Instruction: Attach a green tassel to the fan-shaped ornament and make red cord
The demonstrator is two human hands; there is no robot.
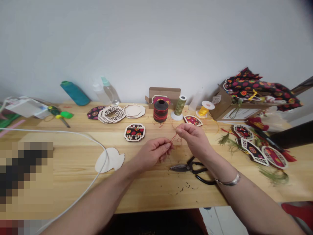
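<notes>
Above the middle of the wooden table (146,189), my left hand (160,148) pinches a thin red cord (173,137). My right hand (190,135) is just to its right and a little higher, its fingertips closed on the same cord. Loose loops of the cord hang beside the fingers. Black-handled scissors (182,167) lie below the hands, partly under my right forearm. Behind the hands stand a spool of red and black cord (160,111) and a green spool (180,106). A patterned wood-framed piece (134,132) lies to the left of my left hand.
A white cable (85,135) curves across the left side, over a white cutout (111,160). Stacked wooden frames (113,114), bottles (110,91) and a teal cone (74,93) are along the back. At right are a cardboard box (228,104), ornaments (254,151) and a yellow spool (204,109).
</notes>
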